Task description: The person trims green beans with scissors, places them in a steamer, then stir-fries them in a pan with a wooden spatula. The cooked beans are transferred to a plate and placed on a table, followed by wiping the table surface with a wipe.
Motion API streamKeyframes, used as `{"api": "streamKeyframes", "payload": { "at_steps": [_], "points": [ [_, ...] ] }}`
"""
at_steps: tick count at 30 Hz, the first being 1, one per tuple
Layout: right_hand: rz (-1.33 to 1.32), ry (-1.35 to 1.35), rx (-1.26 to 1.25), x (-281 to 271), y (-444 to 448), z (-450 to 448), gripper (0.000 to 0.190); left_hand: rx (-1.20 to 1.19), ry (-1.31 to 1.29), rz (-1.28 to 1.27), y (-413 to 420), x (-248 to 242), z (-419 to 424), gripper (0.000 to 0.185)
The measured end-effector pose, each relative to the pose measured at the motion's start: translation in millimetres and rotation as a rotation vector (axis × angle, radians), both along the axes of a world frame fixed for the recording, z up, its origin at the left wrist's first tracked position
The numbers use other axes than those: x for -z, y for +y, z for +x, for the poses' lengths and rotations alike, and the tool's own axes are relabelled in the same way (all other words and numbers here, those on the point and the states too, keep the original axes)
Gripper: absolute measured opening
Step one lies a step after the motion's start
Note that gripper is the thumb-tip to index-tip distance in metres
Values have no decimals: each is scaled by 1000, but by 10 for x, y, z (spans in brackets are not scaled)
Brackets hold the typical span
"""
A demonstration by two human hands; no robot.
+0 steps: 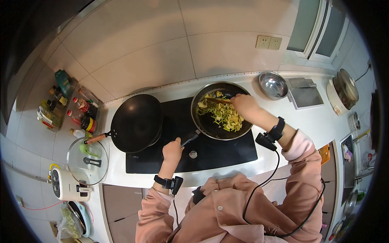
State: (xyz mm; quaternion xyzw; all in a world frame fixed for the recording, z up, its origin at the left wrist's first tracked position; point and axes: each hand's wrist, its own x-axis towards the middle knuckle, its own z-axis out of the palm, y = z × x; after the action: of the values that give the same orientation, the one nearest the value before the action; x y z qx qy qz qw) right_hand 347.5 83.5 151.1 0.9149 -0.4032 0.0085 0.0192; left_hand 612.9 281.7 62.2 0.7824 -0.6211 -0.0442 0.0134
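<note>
A dark frying pan [209, 127] stands on the right side of the black cooktop [218, 155]. My left hand [172, 151] grips the pan's black handle [190, 138]. Inside the pan lies a mix of chopped green stalks and yellow pieces that look like scrambled egg [225, 114]. Over the pan's right side, my right hand [244, 106] is closed around a brown wooden spatula [217, 100], whose far end reaches into the food. My fingers hide the spatula's near end.
A black wok [136, 121] with a wooden handle sits on the cooktop's left. Beyond it are a glass lid [87, 161], sauce bottles [83, 117] and a cream air fryer [68, 185]. At right stand a steel bowl [273, 86], a kitchen scale [306, 95] and an electric cooker [342, 92].
</note>
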Motion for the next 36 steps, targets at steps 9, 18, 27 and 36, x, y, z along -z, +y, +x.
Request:
{"api": "streamKeyframes", "payload": {
  "at_steps": [9, 18, 27, 36],
  "points": [
    [32, 1, 225, 180, -836, -307, 21, -7, -13, 15, 3, 36, 0, 29],
    [300, -193, -207, 248, -200, 97, 20, -11, -8, 59, -1, -2, -17, 30],
    [238, 262, -235, -752, 422, -486, 16, 0, 0, 48, 11, -13, -19, 28],
    [73, 56, -67, -289, 347, -291, 14, 10, 6, 26, 31, 5, -33, 29]
  ]
}}
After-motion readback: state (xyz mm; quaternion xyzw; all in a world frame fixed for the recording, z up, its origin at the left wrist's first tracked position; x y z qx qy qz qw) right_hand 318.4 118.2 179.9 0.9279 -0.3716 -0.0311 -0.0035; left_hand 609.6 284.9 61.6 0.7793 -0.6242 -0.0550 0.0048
